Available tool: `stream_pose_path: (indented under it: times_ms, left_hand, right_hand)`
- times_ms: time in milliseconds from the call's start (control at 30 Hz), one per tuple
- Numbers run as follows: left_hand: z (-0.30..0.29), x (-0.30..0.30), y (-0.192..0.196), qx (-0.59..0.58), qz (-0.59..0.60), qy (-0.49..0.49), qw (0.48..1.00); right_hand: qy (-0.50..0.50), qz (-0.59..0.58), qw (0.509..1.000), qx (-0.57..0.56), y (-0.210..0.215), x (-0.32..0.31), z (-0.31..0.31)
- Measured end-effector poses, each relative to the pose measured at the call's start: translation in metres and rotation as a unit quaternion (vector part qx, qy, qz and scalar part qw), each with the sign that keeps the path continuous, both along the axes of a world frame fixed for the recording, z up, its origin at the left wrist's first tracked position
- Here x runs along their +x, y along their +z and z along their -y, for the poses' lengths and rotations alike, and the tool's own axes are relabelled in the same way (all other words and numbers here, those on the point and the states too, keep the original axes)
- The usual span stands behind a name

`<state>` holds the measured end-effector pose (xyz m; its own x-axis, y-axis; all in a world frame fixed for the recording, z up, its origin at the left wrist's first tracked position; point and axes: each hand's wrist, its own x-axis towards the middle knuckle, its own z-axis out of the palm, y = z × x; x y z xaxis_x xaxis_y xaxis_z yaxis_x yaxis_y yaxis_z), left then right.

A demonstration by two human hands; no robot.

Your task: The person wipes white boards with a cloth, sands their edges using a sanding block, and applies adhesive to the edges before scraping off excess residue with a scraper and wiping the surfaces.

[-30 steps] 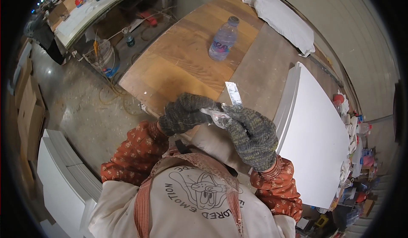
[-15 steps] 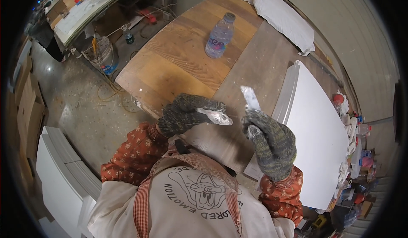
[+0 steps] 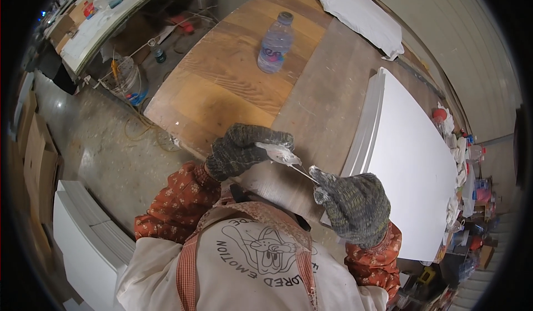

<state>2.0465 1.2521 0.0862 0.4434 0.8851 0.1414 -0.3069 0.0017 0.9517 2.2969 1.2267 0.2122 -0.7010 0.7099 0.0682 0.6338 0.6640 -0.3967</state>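
Both hands wear grey knit gloves and are raised over the near edge of a wooden table point(image 3: 222, 89). My left hand point(image 3: 244, 150) is closed on a small whitish, clear plastic piece point(image 3: 280, 154). A thin pale strip point(image 3: 304, 173) runs from that piece down to my right hand point(image 3: 352, 205), whose fingertips pinch its end. The right hand is lower and further right than the left, in front of a stack of white panels point(image 3: 411, 155).
A clear water bottle point(image 3: 275, 44) stands on the far part of the table, with a white cloth point(image 3: 361, 14) beyond it. A bucket point(image 3: 130, 81) and cables lie on the concrete floor at left. More white panels point(image 3: 83, 239) lean at lower left.
My right hand has pulled away from the left, moving down and to the right. The white strip it held upright is now drawn out thin between the hands.
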Motion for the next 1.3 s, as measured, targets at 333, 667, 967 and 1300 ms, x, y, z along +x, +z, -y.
stream_pose_path:
  times_ms: [333,667,967,1300]
  left_hand:
    - [-0.003,0.004,-0.006,-0.028,0.006,-0.028,0.999]
    - [0.006,0.019,-0.012,-0.053,0.005,0.015,0.998]
    - [0.005,0.03,-0.033,-0.058,0.122,-0.019,0.991]
    - [0.002,0.042,-0.001,-0.091,0.114,-0.075,0.987]
  right_hand:
    - [-0.021,0.06,0.993,0.097,0.001,-0.008,0.005]
    - [-0.033,0.077,0.996,0.031,0.013,-0.014,0.006]
    - [-0.047,0.082,0.995,-0.015,0.008,-0.014,0.009]
    - [-0.021,0.063,0.986,0.156,-0.012,-0.005,0.03]
